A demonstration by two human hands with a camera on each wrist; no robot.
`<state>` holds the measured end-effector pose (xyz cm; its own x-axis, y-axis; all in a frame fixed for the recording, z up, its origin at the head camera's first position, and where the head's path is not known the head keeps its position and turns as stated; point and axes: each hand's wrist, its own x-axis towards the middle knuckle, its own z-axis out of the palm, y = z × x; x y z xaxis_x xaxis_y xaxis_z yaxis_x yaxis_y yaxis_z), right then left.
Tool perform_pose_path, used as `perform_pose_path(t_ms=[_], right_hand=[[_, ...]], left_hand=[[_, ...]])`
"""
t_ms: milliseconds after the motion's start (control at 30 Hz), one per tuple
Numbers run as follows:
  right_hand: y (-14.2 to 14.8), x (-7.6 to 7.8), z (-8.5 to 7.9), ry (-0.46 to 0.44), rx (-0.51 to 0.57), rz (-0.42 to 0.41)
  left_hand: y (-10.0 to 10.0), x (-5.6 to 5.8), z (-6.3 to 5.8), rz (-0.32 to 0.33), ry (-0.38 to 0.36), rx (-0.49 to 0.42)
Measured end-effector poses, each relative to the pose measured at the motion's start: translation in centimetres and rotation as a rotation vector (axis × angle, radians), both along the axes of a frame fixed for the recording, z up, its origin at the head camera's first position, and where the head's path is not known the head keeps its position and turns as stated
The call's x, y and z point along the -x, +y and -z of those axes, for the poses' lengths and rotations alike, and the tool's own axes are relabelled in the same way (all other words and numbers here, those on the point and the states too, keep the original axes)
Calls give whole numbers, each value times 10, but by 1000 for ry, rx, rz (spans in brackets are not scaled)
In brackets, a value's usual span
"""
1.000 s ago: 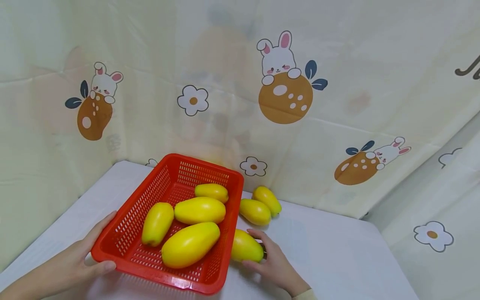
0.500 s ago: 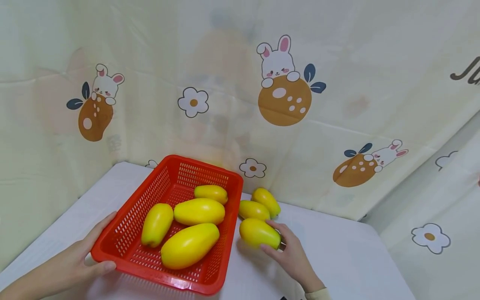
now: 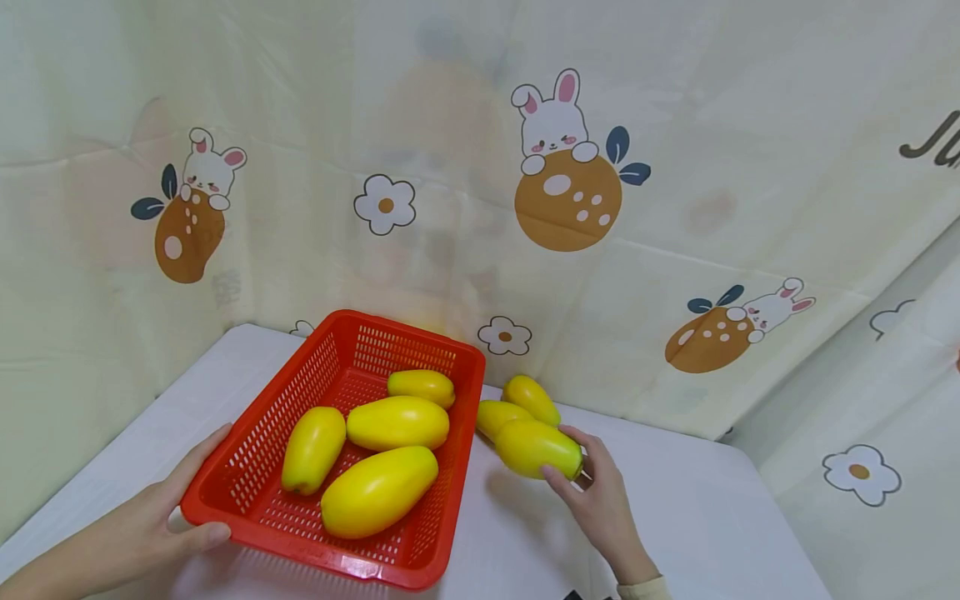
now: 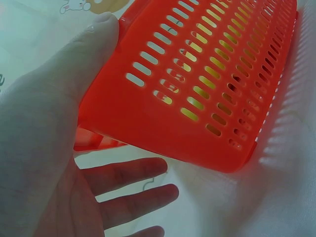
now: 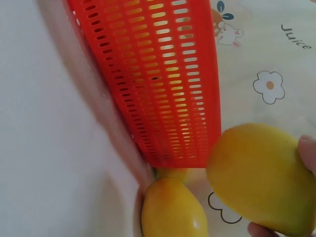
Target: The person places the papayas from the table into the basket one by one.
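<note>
My right hand (image 3: 603, 508) grips the greenish stem end of a yellow papaya (image 3: 536, 448). The fruit is raised above the table, its shadow below it, to the right of the red plastic basket (image 3: 468, 467). Just behind it, two more papayas lie on the table: one papaya (image 3: 495, 414) partly hidden by the held fruit, another papaya (image 3: 534, 396) farther back. My left hand (image 3: 161, 517) holds the basket's near left corner; in the left wrist view its thumb (image 4: 101, 34) lies on the rim, and several fingers (image 4: 133, 202) extend below.
Several papayas (image 3: 378, 493) lie inside the slotted basket. A white-covered table (image 3: 697, 508) carries everything. Behind it hangs a cream curtain (image 3: 450, 108) printed with rabbits, fruit and flowers, close to the table's back edge.
My right hand has moved the papaya away from the basket's right side, rightward and back, lifting it in front of the two loose papayas. My left hand and the basket have stayed put.
</note>
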<state>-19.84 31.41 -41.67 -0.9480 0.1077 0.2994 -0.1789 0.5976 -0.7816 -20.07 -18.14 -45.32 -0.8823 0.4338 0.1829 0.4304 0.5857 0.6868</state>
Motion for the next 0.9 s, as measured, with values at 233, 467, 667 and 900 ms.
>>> perform_pose_path(t_ms=[233, 467, 667, 900], right_hand=[[-3, -4, -8, 73, 127, 38], [-10, -11, -17, 107, 228, 92], [-20, -20, -25, 218, 234, 83], [-31, -30, -31, 348, 199, 48]], left_hand=[[-1, 1, 1, 5, -22, -8], [-1, 1, 2, 4, 26, -3], [-1, 1, 0, 8, -37, -24], [1, 0, -5, -6, -92, -35]])
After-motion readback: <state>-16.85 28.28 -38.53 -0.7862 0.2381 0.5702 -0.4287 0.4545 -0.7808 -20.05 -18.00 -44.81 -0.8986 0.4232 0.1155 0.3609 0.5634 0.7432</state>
